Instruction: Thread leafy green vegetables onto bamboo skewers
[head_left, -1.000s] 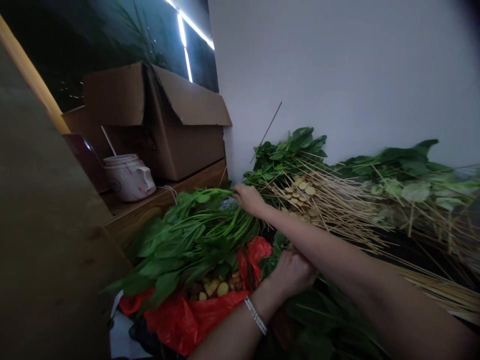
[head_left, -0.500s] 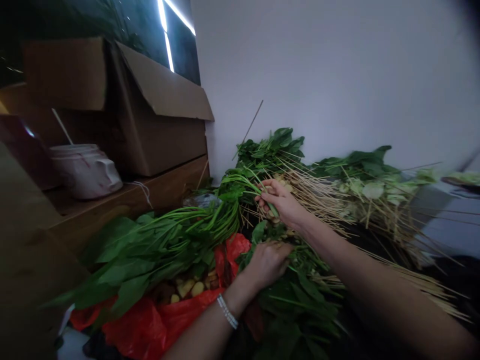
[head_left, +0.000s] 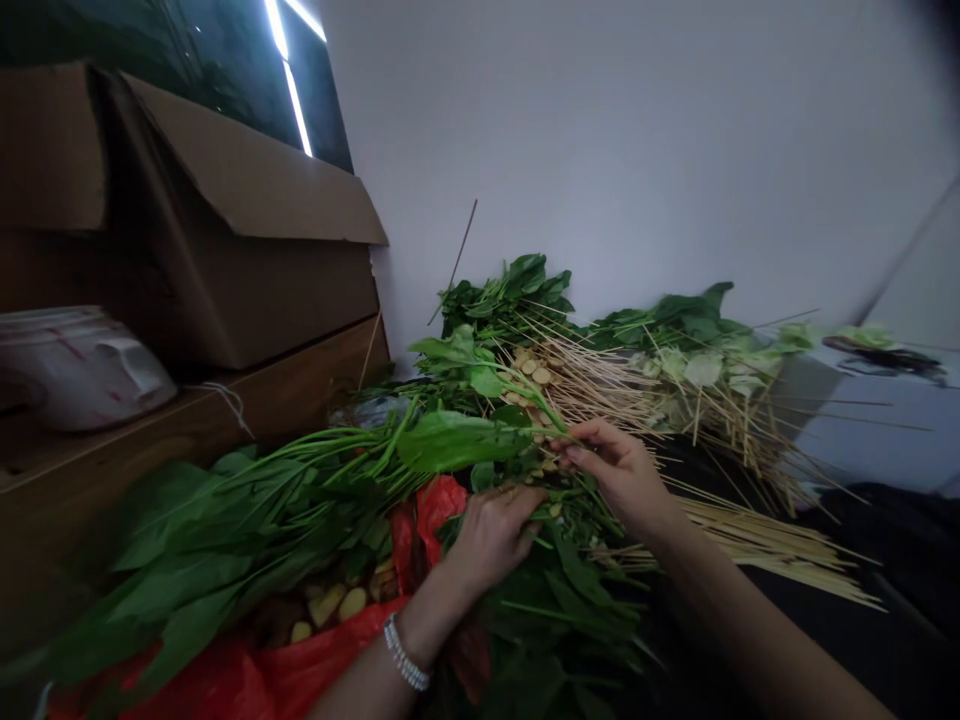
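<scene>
Greens (head_left: 465, 440), cardboard box (head_left: 247, 260), wooden ledge (head_left: 300, 385), pale wall (head_left: 600, 150)

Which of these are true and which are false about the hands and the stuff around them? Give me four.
1. The right hand holds a leafy green stem. True.
2. The beaded bracelet is on the right wrist. False: the beaded bracelet is on the left wrist, just behind the left hand.
3. The cardboard box has its near flaps folded open. True.
4. The plastic bag around the yellowish pieces is blue. False: the plastic bag is red.
</scene>
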